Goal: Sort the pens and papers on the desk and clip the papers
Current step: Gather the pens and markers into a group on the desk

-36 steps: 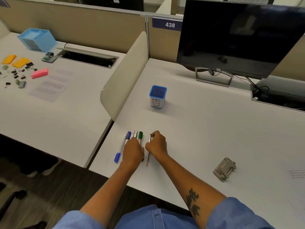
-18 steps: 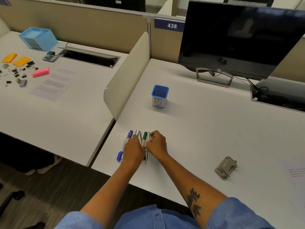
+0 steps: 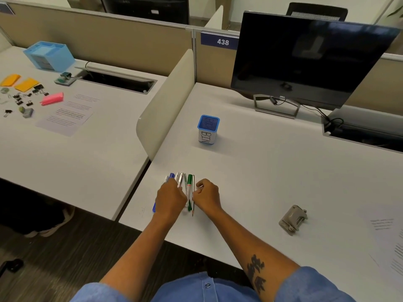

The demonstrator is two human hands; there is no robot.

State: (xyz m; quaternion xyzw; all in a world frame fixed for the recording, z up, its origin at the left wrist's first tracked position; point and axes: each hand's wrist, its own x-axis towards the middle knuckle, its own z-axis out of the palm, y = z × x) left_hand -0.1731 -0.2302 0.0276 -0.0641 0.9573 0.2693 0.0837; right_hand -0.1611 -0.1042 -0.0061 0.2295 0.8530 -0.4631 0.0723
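While my left hand (image 3: pixel 170 198) is curling over the row of pens (image 3: pixel 184 188) near the desk's (image 3: pixel 250 171) front edge, my right hand (image 3: pixel 207 196) is pressing the pencil (image 3: pixel 193 194) against them, fingers curled beside it. Being light, stiff and prone to rolling, they're probably best gathered mid-barrel. Smooth pale desktop, blue bin (image 3: pixel 208 129) behind, monitor (image 3: pixel 305 59) beyond, papers (image 3: pixel 388 243) far right.

A pale grey desk (image 3: pixel 272 171) carries a row of pens (image 3: pixel 185 186) near its front edge, a blue cup (image 3: pixel 208 129) marked BIN behind them, a grey hole punch (image 3: pixel 292 219), perhaps, to the right, printed papers (image 3: pixel 390 243) at the far right, and a monitor (image 3: pixel 305 59) at the back.
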